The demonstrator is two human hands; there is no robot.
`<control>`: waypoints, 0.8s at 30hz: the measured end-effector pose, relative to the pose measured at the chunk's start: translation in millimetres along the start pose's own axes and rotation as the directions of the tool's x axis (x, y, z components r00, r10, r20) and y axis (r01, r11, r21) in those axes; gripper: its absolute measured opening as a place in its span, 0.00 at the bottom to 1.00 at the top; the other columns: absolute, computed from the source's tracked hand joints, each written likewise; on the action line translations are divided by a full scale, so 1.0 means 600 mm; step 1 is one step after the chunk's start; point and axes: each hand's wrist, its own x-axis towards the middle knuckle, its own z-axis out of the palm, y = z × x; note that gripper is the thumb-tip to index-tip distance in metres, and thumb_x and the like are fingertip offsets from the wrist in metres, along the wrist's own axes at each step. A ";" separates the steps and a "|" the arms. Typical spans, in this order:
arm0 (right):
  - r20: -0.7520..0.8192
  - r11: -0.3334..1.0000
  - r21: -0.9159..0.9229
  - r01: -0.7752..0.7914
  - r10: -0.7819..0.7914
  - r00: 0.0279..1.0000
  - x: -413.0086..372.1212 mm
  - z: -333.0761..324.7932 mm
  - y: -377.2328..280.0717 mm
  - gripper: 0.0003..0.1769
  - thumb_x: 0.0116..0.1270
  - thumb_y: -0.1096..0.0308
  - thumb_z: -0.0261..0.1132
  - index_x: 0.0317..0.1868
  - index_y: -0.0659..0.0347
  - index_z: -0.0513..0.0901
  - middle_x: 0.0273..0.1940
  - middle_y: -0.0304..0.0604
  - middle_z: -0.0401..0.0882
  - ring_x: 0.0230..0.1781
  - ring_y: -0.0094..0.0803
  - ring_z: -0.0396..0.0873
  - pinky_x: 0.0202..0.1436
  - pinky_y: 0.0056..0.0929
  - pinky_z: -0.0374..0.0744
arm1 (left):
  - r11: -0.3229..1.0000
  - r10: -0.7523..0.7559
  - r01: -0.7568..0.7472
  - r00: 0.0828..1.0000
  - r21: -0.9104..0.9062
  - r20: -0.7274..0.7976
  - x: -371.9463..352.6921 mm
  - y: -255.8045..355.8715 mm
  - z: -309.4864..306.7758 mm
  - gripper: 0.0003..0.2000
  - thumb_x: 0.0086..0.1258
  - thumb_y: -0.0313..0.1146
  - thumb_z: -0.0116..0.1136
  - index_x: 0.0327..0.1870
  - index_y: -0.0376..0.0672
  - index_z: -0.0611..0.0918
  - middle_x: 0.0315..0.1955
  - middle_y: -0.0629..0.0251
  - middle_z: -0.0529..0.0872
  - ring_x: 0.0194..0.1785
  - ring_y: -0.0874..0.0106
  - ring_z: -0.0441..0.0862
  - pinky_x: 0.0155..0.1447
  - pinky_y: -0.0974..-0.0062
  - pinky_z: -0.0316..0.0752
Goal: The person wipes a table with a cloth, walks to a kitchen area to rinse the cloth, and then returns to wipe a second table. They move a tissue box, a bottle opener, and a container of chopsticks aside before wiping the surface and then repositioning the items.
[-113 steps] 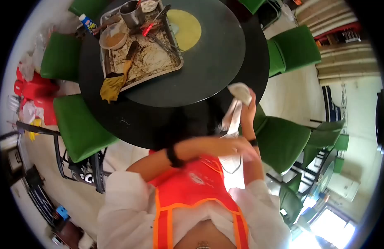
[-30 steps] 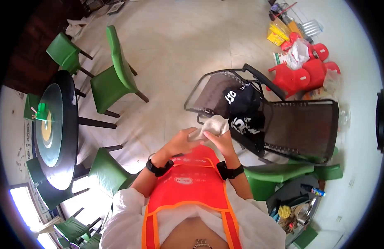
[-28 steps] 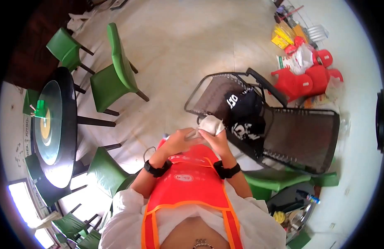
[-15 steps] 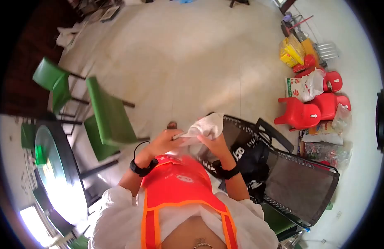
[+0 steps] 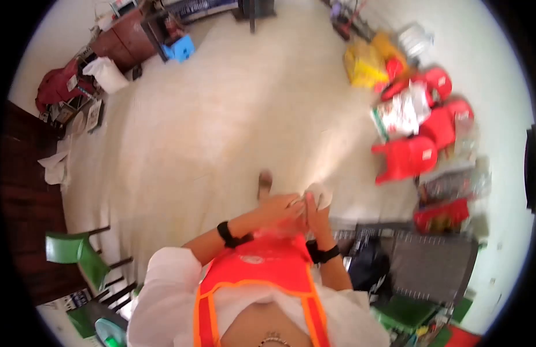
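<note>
While your right hand [image 5: 317, 218] has its grip closed on pale cloth [image 5: 321, 196] beyond your red apron [image 5: 262, 263], your left hand [image 5: 278, 209] sits alongside. Left grip's blurred, can't tell.

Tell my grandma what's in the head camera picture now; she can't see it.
Someone in a red apron holds a whitish cloth in the right hand, the left hand close beside it, both blurred. Beyond is a pale floor, with red plastic seats near the wall on the right and a green chair at lower left.
</note>
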 end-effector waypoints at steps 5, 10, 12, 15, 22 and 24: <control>0.033 0.979 0.084 0.185 -0.189 0.982 0.345 0.111 -0.042 0.18 0.63 0.69 0.61 0.52 0.67 0.72 0.46 0.48 0.75 0.43 0.34 0.75 0.46 0.32 0.73 | 0.957 -0.198 0.157 0.968 -0.246 -0.154 0.194 0.040 -0.264 0.17 0.70 0.43 0.47 0.30 0.35 0.71 0.22 0.68 0.73 0.27 0.80 0.67 0.31 0.74 0.66; 0.232 0.982 0.011 0.187 -0.184 0.955 0.567 0.241 -0.094 0.15 0.60 0.68 0.64 0.46 0.64 0.76 0.38 0.46 0.78 0.36 0.31 0.75 0.39 0.28 0.74 | 0.972 -0.228 0.206 0.943 -0.111 -0.242 0.290 0.012 -0.504 0.15 0.69 0.41 0.50 0.35 0.34 0.75 0.19 0.73 0.69 0.27 0.82 0.64 0.29 0.82 0.64; 0.338 0.992 0.066 0.107 -0.123 0.933 0.672 0.296 -0.142 0.13 0.59 0.68 0.64 0.44 0.63 0.77 0.35 0.45 0.79 0.32 0.30 0.75 0.36 0.28 0.74 | 0.988 -0.150 0.125 0.927 -0.093 -0.344 0.318 -0.060 -0.589 0.15 0.69 0.42 0.51 0.32 0.35 0.76 0.19 0.74 0.71 0.27 0.83 0.65 0.28 0.82 0.63; 0.501 0.994 0.061 0.088 -0.107 0.859 0.826 0.368 -0.160 0.14 0.58 0.65 0.66 0.41 0.64 0.78 0.32 0.42 0.79 0.29 0.29 0.74 0.35 0.27 0.74 | 0.981 -0.117 0.032 0.881 -0.191 -0.457 0.393 -0.108 -0.704 0.15 0.70 0.42 0.50 0.32 0.37 0.77 0.20 0.73 0.73 0.28 0.83 0.67 0.29 0.82 0.64; 0.392 0.988 0.089 0.129 -0.153 0.907 1.181 0.465 -0.169 0.19 0.54 0.64 0.70 0.42 0.66 0.77 0.34 0.39 0.79 0.34 0.25 0.75 0.37 0.25 0.75 | 0.950 0.151 -0.212 0.954 -0.227 -0.258 0.710 -0.128 -1.009 0.09 0.68 0.33 0.48 0.37 0.35 0.75 0.30 0.64 0.78 0.33 0.72 0.75 0.40 0.77 0.70; 0.294 0.985 0.160 -0.063 0.014 0.956 1.257 0.453 -0.181 0.18 0.54 0.65 0.70 0.43 0.66 0.77 0.34 0.39 0.79 0.34 0.25 0.75 0.37 0.25 0.75 | 0.948 0.150 -0.184 0.978 -0.259 -0.147 0.820 -0.147 -1.061 0.09 0.68 0.32 0.47 0.38 0.35 0.75 0.32 0.61 0.79 0.35 0.67 0.76 0.41 0.74 0.71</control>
